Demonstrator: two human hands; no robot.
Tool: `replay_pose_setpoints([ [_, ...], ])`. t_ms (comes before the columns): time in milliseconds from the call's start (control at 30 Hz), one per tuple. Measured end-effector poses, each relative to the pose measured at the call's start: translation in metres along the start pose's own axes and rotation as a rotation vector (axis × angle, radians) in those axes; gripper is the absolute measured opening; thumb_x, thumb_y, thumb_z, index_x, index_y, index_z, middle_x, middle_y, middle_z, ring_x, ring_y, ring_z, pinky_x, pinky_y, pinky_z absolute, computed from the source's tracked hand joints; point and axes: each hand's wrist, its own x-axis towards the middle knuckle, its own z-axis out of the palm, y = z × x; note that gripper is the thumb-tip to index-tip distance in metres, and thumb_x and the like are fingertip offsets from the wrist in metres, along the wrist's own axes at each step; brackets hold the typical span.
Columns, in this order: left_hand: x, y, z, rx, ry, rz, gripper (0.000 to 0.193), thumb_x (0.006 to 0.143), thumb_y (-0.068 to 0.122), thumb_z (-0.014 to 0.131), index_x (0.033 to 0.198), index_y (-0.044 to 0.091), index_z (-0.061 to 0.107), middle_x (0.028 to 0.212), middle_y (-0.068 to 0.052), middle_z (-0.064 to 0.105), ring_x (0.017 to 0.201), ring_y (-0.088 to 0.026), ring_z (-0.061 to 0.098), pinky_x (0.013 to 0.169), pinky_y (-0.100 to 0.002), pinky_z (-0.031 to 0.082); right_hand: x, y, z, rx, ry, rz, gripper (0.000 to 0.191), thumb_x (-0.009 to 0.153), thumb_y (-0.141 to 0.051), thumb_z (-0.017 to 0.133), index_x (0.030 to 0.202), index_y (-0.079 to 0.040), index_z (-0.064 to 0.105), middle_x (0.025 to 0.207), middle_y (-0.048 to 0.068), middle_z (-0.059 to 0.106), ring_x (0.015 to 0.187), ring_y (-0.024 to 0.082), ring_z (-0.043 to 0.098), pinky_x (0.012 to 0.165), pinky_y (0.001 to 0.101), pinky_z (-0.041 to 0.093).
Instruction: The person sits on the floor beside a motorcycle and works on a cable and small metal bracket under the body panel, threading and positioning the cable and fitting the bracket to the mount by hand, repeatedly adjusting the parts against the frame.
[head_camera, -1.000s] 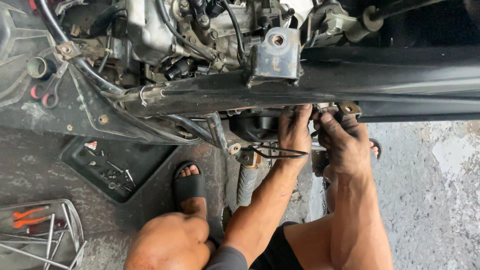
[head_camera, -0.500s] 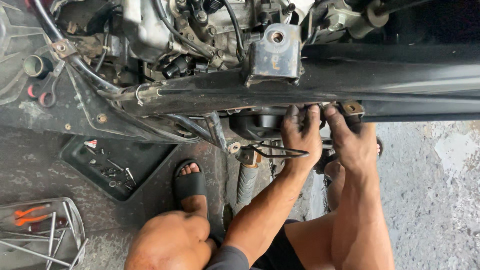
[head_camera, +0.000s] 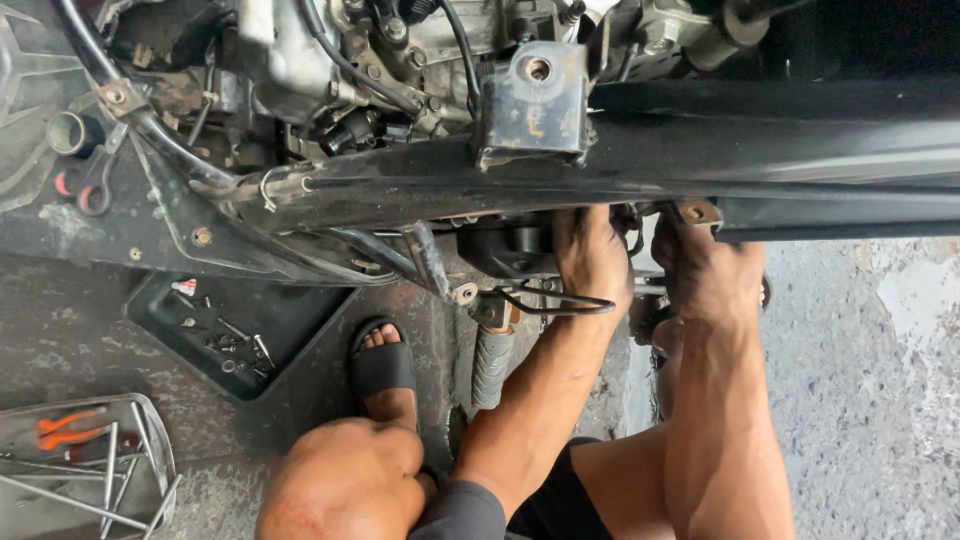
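Observation:
I look down on a stripped motorcycle: its black frame tube (head_camera: 620, 180) runs left to right, with the engine (head_camera: 400, 60) behind it. My left hand (head_camera: 592, 256) reaches up under the tube, its fingers hidden among the parts there. My right hand (head_camera: 708, 272) reaches up beside it, fingertips under a small metal bracket (head_camera: 698, 212). What either hand holds is hidden. A thin black cable loop (head_camera: 560, 306) crosses my left wrist. A grey footpeg (head_camera: 491, 366) hangs just left of my left forearm.
A black tray (head_camera: 290, 330) with several small screws lies on the wet concrete floor. A metal tray (head_camera: 155, 460) at lower left holds orange-handled pliers (head_camera: 62, 430) and rods. My sandalled foot (head_camera: 382, 372) and knee (head_camera: 345, 485) are below the frame.
Both hands have moved further up under the frame tube, so more of the fingers are hidden. The view has shifted slightly closer.

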Motion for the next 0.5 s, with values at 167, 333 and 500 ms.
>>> replay_pose_setpoints([
  [167,0.003,-0.004,-0.008,-0.130,-0.150,-0.029,0.020,0.109,0.023,0.061,0.113,0.004,0.059,0.092,-0.011,0.065,0.076,-0.017,0.057,0.067,-0.029,0.043,-0.005,-0.006,-0.009,0.147,-0.026,0.016,0.016,0.097,0.001,0.068,0.111,0.000,0.060,0.090,0.011,0.063,0.063,0.014,0.053,0.050,0.0248,0.039],
  [333,0.005,-0.001,-0.007,-0.291,-0.214,-0.042,0.020,0.106,0.024,0.062,0.109,0.004,0.061,0.089,-0.006,0.065,0.074,-0.015,0.059,0.067,-0.030,0.047,-0.011,-0.006,-0.012,0.136,-0.025,-0.026,0.014,0.099,0.002,0.068,0.111,0.001,0.061,0.093,0.012,0.063,0.064,0.015,0.052,0.053,0.0252,0.040],
  [500,0.003,0.000,-0.008,-0.289,-0.193,-0.094,0.017,0.101,0.021,0.067,0.110,0.007,0.063,0.091,-0.005,0.065,0.076,-0.013,0.058,0.066,-0.029,0.047,-0.011,-0.008,-0.007,-0.037,0.067,-0.053,0.014,0.102,-0.003,0.071,0.112,0.002,0.061,0.093,0.010,0.063,0.070,0.015,0.056,0.058,0.0264,0.044],
])
